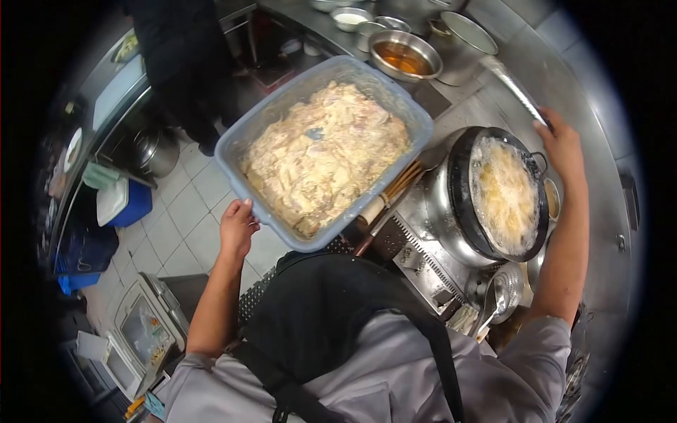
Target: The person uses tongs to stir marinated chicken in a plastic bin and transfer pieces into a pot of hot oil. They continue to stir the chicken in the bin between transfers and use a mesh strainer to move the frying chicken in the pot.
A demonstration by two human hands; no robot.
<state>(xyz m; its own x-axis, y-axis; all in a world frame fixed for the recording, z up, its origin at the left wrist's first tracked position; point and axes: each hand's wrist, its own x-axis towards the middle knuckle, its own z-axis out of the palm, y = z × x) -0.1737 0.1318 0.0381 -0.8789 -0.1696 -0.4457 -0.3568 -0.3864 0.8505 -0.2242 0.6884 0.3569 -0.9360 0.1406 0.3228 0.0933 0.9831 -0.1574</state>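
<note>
My left hand (pixel 238 229) is closed on the near left corner of a blue-grey plastic tub (pixel 228 166). Pale, batter-coated pieces that look like raw meat (pixel 328 158) fill much of it. My right hand (pixel 562 144) grips the patterned metal handle of a long-handled skimmer (pixel 511 88). Its wide round head points away from me, over the back of the counter. Below and left of that hand, a black wok (pixel 462 190) holds bubbling oil with golden pieces frying (pixel 504 194) in it.
Behind the tub, a steel bowl of amber liquid (pixel 403 58) stands on the counter. A perforated ladle (pixel 506 290) lies near the wok. Wooden-handled tools (pixel 402 185) stick out beside the tub. On the left are a person in dark clothes (pixel 187 70) and a blue-and-white cooler (pixel 127 201).
</note>
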